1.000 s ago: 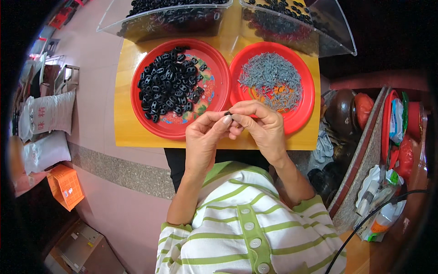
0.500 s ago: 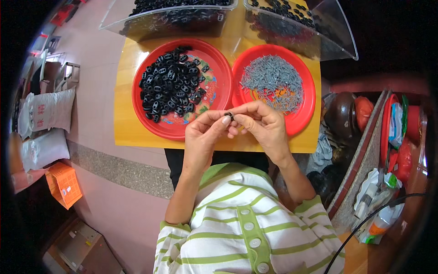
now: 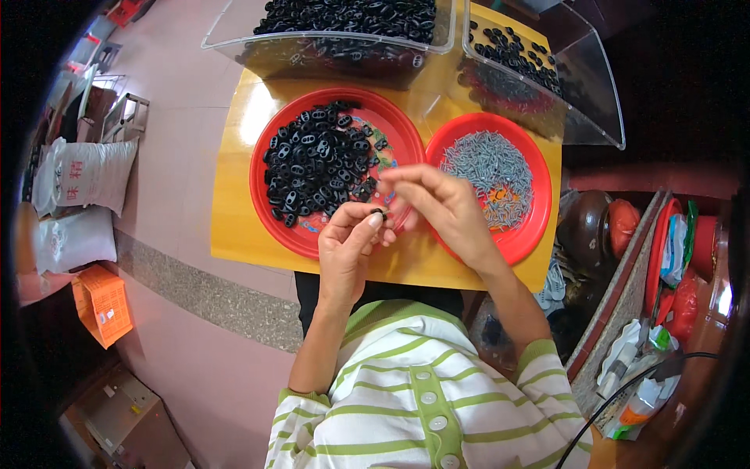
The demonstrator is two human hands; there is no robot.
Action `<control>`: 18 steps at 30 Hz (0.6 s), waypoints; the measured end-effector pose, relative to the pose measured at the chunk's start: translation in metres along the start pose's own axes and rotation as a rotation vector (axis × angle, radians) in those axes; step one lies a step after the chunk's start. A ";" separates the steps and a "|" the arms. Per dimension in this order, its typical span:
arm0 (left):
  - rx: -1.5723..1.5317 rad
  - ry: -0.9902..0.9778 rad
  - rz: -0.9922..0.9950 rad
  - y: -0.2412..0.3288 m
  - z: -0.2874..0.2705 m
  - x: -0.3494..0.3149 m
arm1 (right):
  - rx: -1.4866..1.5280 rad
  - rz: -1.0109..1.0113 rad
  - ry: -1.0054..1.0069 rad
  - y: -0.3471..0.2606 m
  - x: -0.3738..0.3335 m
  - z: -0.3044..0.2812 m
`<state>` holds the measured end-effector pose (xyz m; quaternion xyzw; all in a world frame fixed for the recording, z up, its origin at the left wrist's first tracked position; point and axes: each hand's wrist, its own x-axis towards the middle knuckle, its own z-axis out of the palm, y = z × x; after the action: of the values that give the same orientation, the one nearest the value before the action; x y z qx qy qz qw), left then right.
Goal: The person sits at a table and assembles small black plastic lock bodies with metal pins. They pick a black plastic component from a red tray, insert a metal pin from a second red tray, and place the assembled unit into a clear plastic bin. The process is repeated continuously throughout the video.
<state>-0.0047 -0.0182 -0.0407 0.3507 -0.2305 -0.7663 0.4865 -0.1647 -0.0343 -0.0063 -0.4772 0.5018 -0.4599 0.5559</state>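
The left hand [image 3: 350, 244] pinches a small black piece [image 3: 379, 212]; the right hand [image 3: 444, 205], blurred, has drawn away from it, leaving the left alone to hold it; whether the right grips anything cannot be told; the small black piece, dark and partly hidden, is over the bench [image 3: 233, 227], near a red plate [image 3: 398, 129] of black double-holed pieces [image 3: 316, 160].

The yellow table [image 3: 234, 195] carries two red plates [image 3: 402, 134] and clear bins [image 3: 328, 61].
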 end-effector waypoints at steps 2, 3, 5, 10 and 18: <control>0.022 0.001 -0.011 0.002 -0.002 0.001 | -0.305 -0.131 0.039 0.002 0.028 0.002; 0.034 -0.016 -0.002 0.000 -0.002 0.001 | -0.432 -0.237 0.053 0.011 0.041 0.001; 0.038 -0.047 -0.019 0.001 -0.005 0.002 | -0.599 -0.376 0.090 0.025 0.064 0.004; 0.010 -0.081 -0.018 0.000 -0.009 0.005 | -0.719 -0.443 0.074 0.040 0.081 0.008; 0.023 -0.106 -0.028 -0.001 -0.011 0.005 | -0.713 -0.406 0.030 0.038 0.077 0.010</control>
<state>0.0017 -0.0222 -0.0503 0.3183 -0.2599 -0.7879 0.4586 -0.1476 -0.1055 -0.0526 -0.7225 0.5334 -0.3646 0.2460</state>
